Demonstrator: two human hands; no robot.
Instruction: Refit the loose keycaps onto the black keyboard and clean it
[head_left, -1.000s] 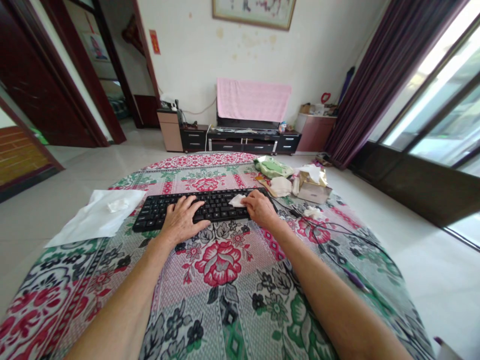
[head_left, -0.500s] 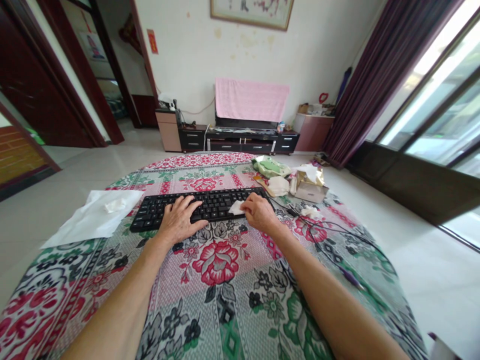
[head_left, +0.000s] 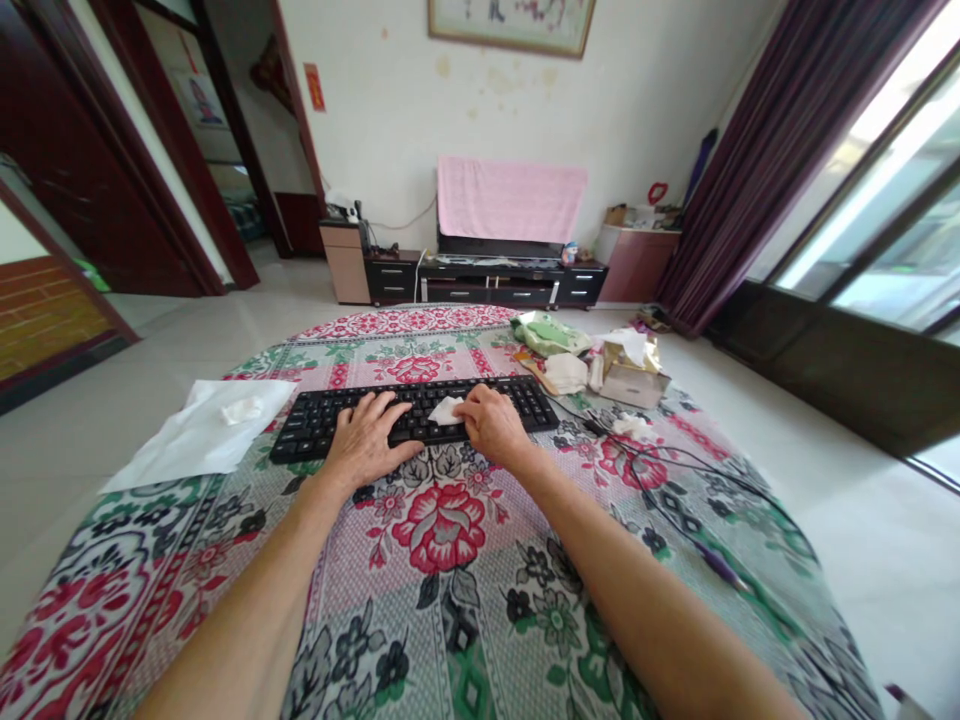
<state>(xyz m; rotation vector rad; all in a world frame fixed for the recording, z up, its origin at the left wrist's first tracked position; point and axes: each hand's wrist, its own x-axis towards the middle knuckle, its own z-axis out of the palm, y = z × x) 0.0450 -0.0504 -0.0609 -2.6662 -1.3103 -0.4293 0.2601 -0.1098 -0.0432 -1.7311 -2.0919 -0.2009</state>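
A black keyboard (head_left: 330, 420) lies across a table covered with a floral cloth (head_left: 442, 540). My left hand (head_left: 365, 440) rests flat on the keyboard's middle with its fingers spread. Just to its right, my right hand (head_left: 489, 422) presses a small white wipe (head_left: 447, 410) onto the keys, fingers closed over it. The keyboard's black cable (head_left: 645, 470) trails off to the right over the cloth.
A white sheet (head_left: 191, 440) with a crumpled tissue (head_left: 241, 409) lies at the table's left edge. Behind the keyboard on the right are a green wipes pack (head_left: 549, 335), a gold tissue box (head_left: 634, 375) and loose tissues. A TV stand (head_left: 495, 282) stands against the far wall.
My right hand has slid the white wipe leftward along the keyboard, from its right part toward the middle. The left hand has stayed in place.
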